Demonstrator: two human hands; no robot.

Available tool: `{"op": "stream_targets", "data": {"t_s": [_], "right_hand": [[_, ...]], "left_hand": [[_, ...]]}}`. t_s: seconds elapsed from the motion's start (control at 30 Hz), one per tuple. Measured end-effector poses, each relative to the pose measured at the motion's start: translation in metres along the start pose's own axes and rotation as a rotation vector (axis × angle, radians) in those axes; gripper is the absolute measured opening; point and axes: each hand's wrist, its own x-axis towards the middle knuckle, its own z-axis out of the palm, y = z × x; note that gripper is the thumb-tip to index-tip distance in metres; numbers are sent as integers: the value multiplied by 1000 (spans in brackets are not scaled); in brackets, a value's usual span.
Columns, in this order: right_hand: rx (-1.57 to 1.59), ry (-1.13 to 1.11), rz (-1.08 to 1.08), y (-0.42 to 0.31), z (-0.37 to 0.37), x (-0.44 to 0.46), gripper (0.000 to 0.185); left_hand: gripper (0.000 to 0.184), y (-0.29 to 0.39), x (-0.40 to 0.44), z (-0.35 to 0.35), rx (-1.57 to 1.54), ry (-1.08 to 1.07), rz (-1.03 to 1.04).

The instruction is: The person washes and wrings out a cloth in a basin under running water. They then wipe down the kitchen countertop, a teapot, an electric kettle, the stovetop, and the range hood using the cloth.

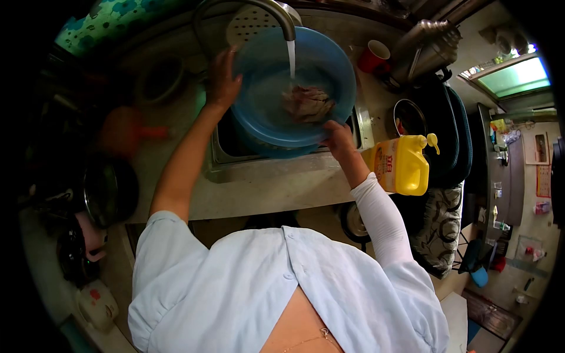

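A blue plastic basin [253,123] sits tilted over the sink [223,154], with water in it. A pale, reddish clump that looks like raw meat or fish [309,104] lies inside. Water runs from the curved faucet [287,26] into the basin. My left hand [222,82] holds the basin's left side, thumb at the rim and fingers along the outer wall. At the lower right, my right hand [340,141] grips the rim; some of its fingers are hidden behind the basin.
Right of the sink stand a yellow jug [409,167], a metal bowl [410,117], a red cup [374,56] and a metal kettle [421,53]. A perforated white drainer [247,23] is behind the basin. To the left are a blurred orange-red object [126,130] and a dark pan [109,191].
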Motion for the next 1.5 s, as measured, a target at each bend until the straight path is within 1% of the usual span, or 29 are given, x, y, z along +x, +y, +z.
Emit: {"op": "stream_targets", "data": {"t_s": [0.07, 0.13, 0.17, 0.2, 0.23, 0.27, 0.33, 0.4, 0.47, 0.5, 0.57, 0.7, 0.77, 0.8, 0.83, 0.87, 0.9, 0.93, 0.97, 1.0, 1.03, 1.1, 1.17, 1.23, 1.27, 1.37, 1.4, 1.47, 1.5], "right_hand": [[-71, -51, 6, -5, -6, 9, 30], [-141, -98, 11, -11, -14, 25, 32], [-345, -87, -247, -16, -15, 41, 32], [-546, -76, -509, -23, -11, 55, 32], [-549, -79, -511, -31, 0, 60, 32], [-527, -101, -543, -39, 14, 66, 31], [-475, -142, -616, -58, 55, 73, 29], [-419, -173, -680, -64, 89, 81, 28], [495, -605, 2, -54, 119, 101, 17], [498, -612, -9, -51, 127, 114, 17], [841, -863, 161, -46, 141, 141, 16], [812, -1182, 2, -39, 161, 165, 15], [742, -1253, 54, -43, 171, 176, 13], [237, -687, -307, -42, 183, 182, 11], [-118, -697, -698, -47, 181, 168, 9], [-669, -409, -1213, -53, 179, 155, 9], [-913, -53, -1571, -58, 177, 141, 11], [-1417, -108, -1581, -69, 174, 107, 16], [-1927, -168, -1523, -75, 169, 87, 21], [-1759, -298, -1154, -75, 162, 80, 31], [-1765, -300, -1144, -72, 148, 71, 31], [-1545, -367, -1330, -75, 114, 54, 39], [-1699, -284, -1464, -80, 77, 64, 49], [-1672, 3, -1447, -81, 46, 51, 55], [-1676, -6, -1448, -77, 34, 45, 55], [-1338, 198, -1315, -55, 0, 50, 58], [-1152, 183, -976, -42, -14, 64, 57], [-953, 170, -643, -32, -24, 62, 57], [-705, 18, -374, -27, -22, 51, 52]], "left_hand": [[39, -14, -29, -1, -848, -264, -940], [39, -15, -30, -31, -1169, -782, -1345], [39, -19, -40, -33, -1173, -774, -1343], [39, -24, -55, -29, -1293, -783, -1187], [40, -22, -63, -32, -1404, -792, -1030], [40, -16, -69, -30, -1404, -787, -1031], [37, 8, -64, -28, -1072, -704, -1261], [38, 14, -76, -23, -1089, -695, -1241], [39, 31, -76, -32, -1027, -620, -1223], [39, 37, -77, -36, -1026, -616, -1211], [38, 43, -78, -41, -1012, -585, -1280], [35, 45, -82, -44, -1158, -522, -1382], [34, 45, -81, -43, -1157, -523, -1385], [33, 46, -81, -42, -1160, -522, -1383], [33, 48, -78, -42, -1169, -518, -1389], [32, 50, -75, -42, -1144, -494, -1406], [30, 52, -73, -42, -1117, -472, -1423], [30, 51, -72, -38, -1124, -472, -1428], [29, 50, -71, -35, -1130, -431, -1479], [27, 50, -71, -32, -1134, -392, -1531], [27, 48, -72, -31, -1137, -399, -1539], [24, 43, -69, -30, -1332, -442, -1554], [22, 40, -71, -21, -1365, -427, -1583], [20, 41, -69, -21, -1398, -404, -1614], [19, 44, -66, -22, -1395, -389, -1599], [18, 48, -63, -18, -1358, -383, -1578], [18, 50, -63, -17, -1325, -391, -1570], [19, 55, -59, -21, -1265, -409, -1526], [20, 56, -56, -24, -1206, -420, -1481]]}}
